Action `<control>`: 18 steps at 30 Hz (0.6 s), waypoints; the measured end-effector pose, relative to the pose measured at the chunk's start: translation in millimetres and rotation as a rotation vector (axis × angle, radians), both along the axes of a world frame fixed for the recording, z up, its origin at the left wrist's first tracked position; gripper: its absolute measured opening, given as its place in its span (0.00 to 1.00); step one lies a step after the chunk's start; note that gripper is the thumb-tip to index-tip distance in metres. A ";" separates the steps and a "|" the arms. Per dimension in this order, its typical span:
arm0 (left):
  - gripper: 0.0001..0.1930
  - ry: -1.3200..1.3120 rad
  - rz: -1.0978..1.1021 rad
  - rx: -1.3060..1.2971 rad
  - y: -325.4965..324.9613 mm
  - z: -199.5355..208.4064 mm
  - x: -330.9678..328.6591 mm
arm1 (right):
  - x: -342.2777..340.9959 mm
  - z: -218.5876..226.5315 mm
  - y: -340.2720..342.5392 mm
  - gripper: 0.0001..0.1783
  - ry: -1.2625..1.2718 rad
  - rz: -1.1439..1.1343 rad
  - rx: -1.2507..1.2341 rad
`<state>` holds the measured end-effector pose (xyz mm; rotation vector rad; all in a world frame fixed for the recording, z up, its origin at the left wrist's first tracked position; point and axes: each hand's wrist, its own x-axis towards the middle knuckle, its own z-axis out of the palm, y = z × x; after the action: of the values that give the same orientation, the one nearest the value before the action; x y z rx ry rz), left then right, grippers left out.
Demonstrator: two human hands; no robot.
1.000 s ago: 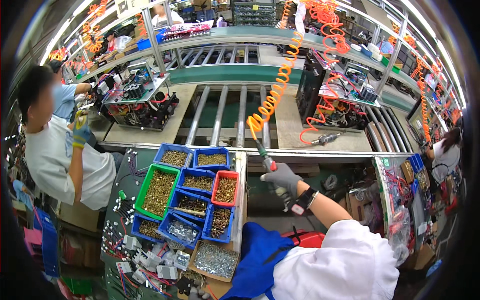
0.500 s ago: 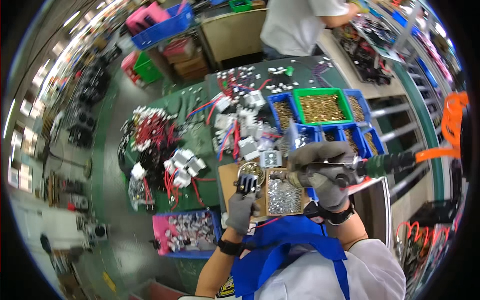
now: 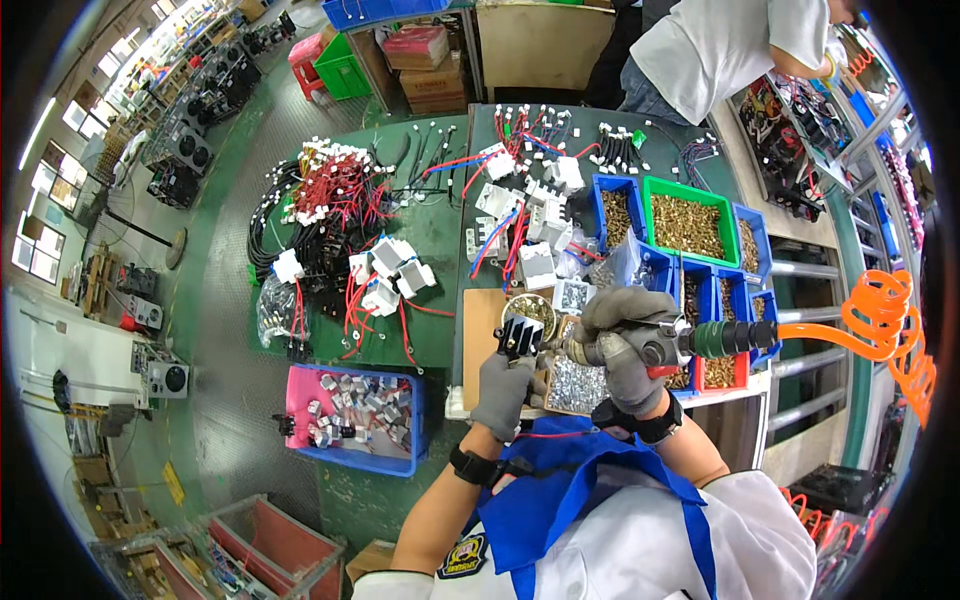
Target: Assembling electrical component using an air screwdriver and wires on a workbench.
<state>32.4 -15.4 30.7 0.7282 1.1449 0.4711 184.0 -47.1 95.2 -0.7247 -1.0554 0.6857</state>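
In my grey-gloved left hand (image 3: 502, 398) is a black terminal block (image 3: 520, 337), gripped from below with its ribbed side up. My right hand (image 3: 632, 350), also gloved, wraps round an air screwdriver (image 3: 725, 339) lying level, fed by an orange coiled hose (image 3: 838, 340). The screwdriver's nose points left and ends close to the block's right side; whether they touch I cannot tell. Under the hands is a shallow cardboard tray (image 3: 575, 392) of silvery screws, partly covered by them. Behind the block stands a round dish (image 3: 546, 303) of small brassy parts.
Blue bins (image 3: 612, 188) and a green bin (image 3: 690, 246) of brass pieces stand at the right. White connectors with wires (image 3: 538, 265) lie beyond my hands, a wire harness pile (image 3: 335, 190) farther left. A blue crate (image 3: 418, 425) stands lower left. Another person (image 3: 700, 55) works at the far right.
My view has shifted, so the bench appears farther right and lower. The screwdriver's nose and the terminal block have come closer together. Both hands keep their holds.
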 end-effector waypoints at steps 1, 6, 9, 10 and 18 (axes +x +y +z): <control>0.06 -0.009 -0.004 0.007 0.4 0.7 0.0 | -0.6 -1.6 -0.3 0.18 -0.001 0.000 -0.001; 0.06 -0.036 -0.001 0.001 1.6 4.2 -1.2 | -7.1 0.4 -7.1 0.17 0.113 0.039 -0.099; 0.06 -0.051 -0.035 0.008 1.7 3.7 -1.2 | -11.4 4.5 -5.7 0.15 0.100 -0.052 -0.157; 0.06 -0.052 -0.031 0.004 1.4 3.0 -1.0 | -12.0 5.9 -5.5 0.15 0.074 -0.037 -0.150; 0.08 -0.038 -0.017 0.083 -0.4 -4.8 1.6 | -9.3 -4.6 1.4 0.06 -0.046 -0.102 -0.150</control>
<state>34.0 -15.8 25.9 0.7975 1.0881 0.5186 174.8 -45.8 90.6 -0.9220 -1.0090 0.6680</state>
